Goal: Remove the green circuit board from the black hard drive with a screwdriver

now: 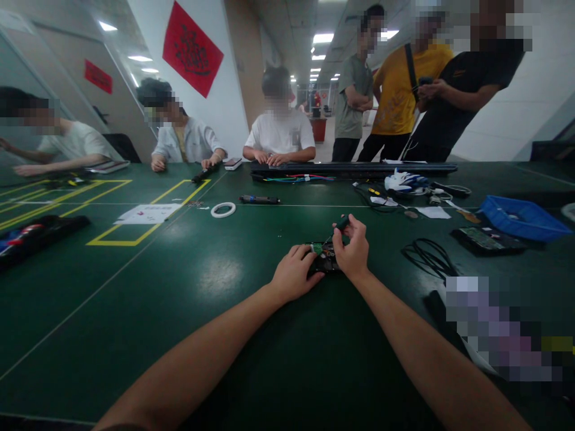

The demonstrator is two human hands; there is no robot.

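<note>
A black electronic device with its inside exposed lies on the green table in front of me. A small green circuit board shows at its upper left. My left hand grips the device's left side, fingers over the top edge and thumb along the near edge. In my right hand is a screwdriver with a dark handle, tilted, its thin shaft slanting down to the left toward the device. Whether the tip touches a screw is too small to tell.
Across the green table lie a roll of white tape, a dark pen-shaped tool and a paper sheet. To the right are a blue tray, an opened circuit-board unit and a black cable. Several people sit or stand beyond.
</note>
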